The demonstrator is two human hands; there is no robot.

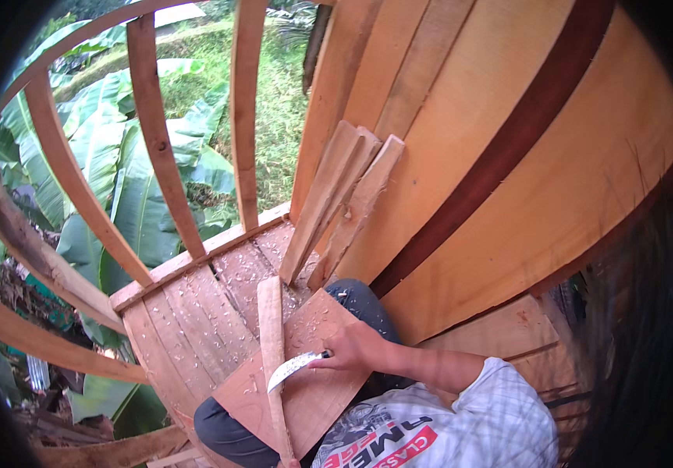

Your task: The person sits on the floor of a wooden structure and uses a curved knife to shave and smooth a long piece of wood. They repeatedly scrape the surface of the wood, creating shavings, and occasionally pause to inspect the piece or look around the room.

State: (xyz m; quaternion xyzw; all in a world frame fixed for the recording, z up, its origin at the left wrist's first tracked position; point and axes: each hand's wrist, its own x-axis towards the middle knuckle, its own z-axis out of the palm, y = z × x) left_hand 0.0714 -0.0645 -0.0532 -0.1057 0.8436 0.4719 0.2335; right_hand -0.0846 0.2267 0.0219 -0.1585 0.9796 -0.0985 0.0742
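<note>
Square reddish-brown wooden board (317, 398); over it a long, pale wooden strip (271, 331), axis 12-to-6 o'clock, at 9 o'clock from my nearer right hand (349, 347), which grips a curved, silver-bladed, black-handled knife (293, 368); my left hand, out of sight

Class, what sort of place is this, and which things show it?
Probably a wooden porch or balcony: there is a slatted railing, a plank floor, and big green leaves just outside.
</note>
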